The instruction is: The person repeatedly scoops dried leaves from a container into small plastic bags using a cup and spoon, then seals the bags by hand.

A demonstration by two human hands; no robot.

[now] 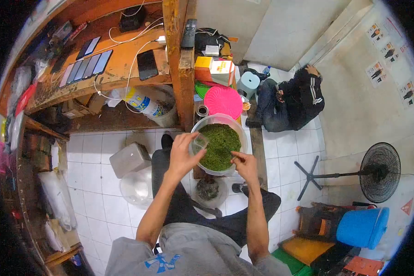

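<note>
A large translucent tub [242, 133] in front of me holds finely chopped green leaf-like material [216, 158]. Over its left rim, my left hand [183, 154] grips a small clear plastic container [199, 143], tilted above the green material. My right hand [245, 165] is at the tub's right side with its fingers pinched together. A thin dark piece shows at its fingertips against the green; its kind is too small to make out. Below the tub stands a clear bowl [221, 195] with dark contents.
A pink plastic lid [223, 102] lies behind the tub, near a yellow and white box [215, 69]. Several phones [85, 68] rest on the wooden shelf [119, 69] at left. A person [292, 99] sits at back right, beyond a standing fan [379, 172]. A blue bin [361, 227] is at lower right.
</note>
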